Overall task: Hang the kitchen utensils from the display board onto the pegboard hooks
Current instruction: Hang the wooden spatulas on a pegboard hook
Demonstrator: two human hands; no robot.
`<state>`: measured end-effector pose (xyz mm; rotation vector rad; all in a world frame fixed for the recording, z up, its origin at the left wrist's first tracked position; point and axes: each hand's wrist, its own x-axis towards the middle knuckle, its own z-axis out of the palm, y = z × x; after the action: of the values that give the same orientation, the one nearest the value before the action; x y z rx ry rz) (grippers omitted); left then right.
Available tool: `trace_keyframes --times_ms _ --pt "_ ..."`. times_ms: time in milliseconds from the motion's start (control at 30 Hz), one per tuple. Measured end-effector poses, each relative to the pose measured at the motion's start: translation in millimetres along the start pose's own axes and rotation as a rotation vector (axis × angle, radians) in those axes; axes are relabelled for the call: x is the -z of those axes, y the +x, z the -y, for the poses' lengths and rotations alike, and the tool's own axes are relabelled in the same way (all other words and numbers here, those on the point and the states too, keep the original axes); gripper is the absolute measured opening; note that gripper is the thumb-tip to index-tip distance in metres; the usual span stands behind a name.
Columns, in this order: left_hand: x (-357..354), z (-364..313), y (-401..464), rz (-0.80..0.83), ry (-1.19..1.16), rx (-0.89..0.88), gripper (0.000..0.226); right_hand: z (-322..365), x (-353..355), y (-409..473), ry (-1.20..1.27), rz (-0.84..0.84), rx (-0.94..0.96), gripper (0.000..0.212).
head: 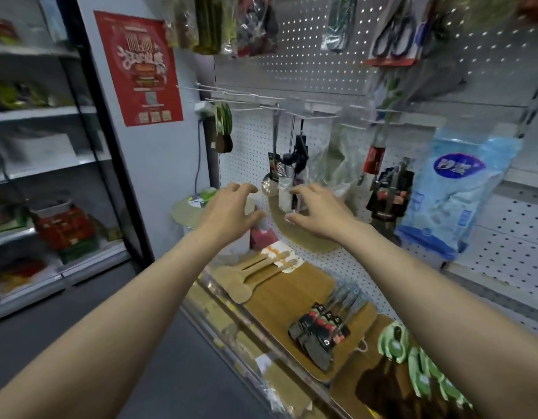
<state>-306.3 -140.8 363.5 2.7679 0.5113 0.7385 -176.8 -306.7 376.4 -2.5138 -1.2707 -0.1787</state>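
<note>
Both arms reach toward the white pegboard. My left hand hovers with fingers loosely spread and holds nothing. My right hand is close to the lower end of the hanging steel utensils; whether its fingertips touch them I cannot tell. The utensils hang from wire hooks. Below, a wooden board carries wooden spatulas and black-handled utensils.
A glass-door fridge stands to the left, with a red poster beside it. A blue packet and packaged tools hang on the right. Green-labelled dark items lie on a second board. Scissors hang above.
</note>
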Motion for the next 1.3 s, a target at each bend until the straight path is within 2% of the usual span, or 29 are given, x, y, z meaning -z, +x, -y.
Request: trace_keyframes --times_ms 233,500,667,800,1033,1300 --pt "-57.6 111.9 73.2 0.108 -0.090 0.013 0.053 12.0 -80.4 107.9 0.038 0.082 -0.086 0.061" --pt "-171.8 215.7 151.7 0.379 -0.133 -0.048 0.054 -8.8 -200.1 180.6 0.088 0.212 -0.373 0.060" --pt "-253.1 250.2 165.2 0.596 -0.216 0.003 0.053 -35.8 -281.9 181.7 0.198 0.328 -0.598 0.051" --pt "-320.8 270.3 165.9 0.711 -0.259 0.029 0.051 -67.1 -347.8 181.0 0.320 0.391 -0.779 0.049" --pt "-418.6 297.2 168.8 0.825 -0.278 0.133 0.048 -112.2 -451.1 212.6 0.582 0.408 -1.074 0.039" --pt "-495.2 310.4 179.5 0.827 -0.291 0.190 0.043 -140.9 -525.5 260.9 0.516 0.430 -1.160 0.029"
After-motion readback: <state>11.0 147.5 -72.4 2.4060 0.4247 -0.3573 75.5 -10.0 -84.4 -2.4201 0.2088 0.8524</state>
